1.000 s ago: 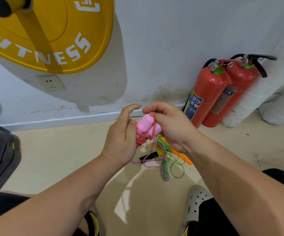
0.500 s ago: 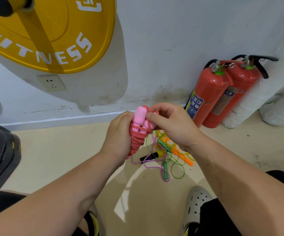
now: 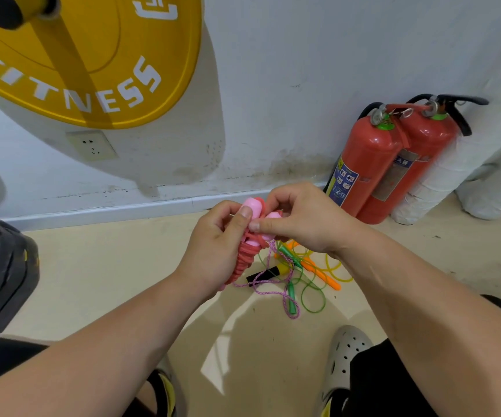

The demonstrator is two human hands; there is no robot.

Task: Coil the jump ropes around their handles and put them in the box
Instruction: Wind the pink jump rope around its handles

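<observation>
A beige floor [image 3: 98,281] is stretching to the wall [image 3: 273,85], loose ropes [image 3: 321,275] tangling on it. The left hand [image 3: 213,251] is gripping the coiled pink rope [image 3: 244,260] in mid-air; the right hand [image 3: 303,221] is pinching at its handles [image 3: 253,206]. If the end is slipping untucked, the coil could be springing loose. No box is showing.

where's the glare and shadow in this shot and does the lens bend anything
Head view: a bright reflection sits on the glossy floor between the forearms; the yellow weight plate throws a broad soft shadow on the wall; the wide lens bows the baseboard and tilts the fire extinguishers; the pink jump rope, held by the left hand and right hand, is sharp.
</observation>
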